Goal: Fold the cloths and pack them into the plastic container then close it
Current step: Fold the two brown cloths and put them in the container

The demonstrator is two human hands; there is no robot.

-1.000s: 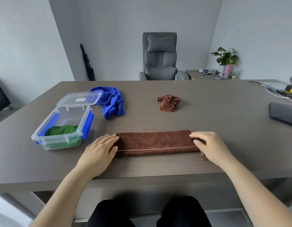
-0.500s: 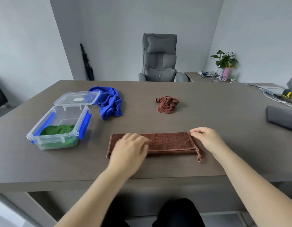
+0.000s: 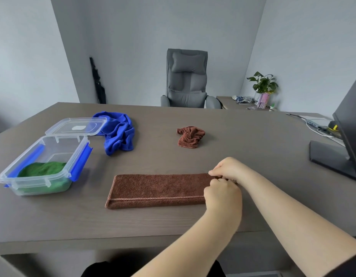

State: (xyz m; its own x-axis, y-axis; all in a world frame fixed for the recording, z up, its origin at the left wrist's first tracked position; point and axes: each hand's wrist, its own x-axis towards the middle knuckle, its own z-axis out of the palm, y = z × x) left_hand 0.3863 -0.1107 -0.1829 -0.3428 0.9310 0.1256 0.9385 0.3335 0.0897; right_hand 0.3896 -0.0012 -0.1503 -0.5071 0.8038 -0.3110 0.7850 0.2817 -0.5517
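Our bare left hand (image 3: 223,196) and bare right hand (image 3: 230,169) meet near the tabletop's front edge, fingers curled and pinching; the left forearm crosses from the lower left, the right reaches from the lower right.

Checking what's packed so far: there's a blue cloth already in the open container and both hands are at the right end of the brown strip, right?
Not quite: the head view shows a green cloth in the container. The rest holds.
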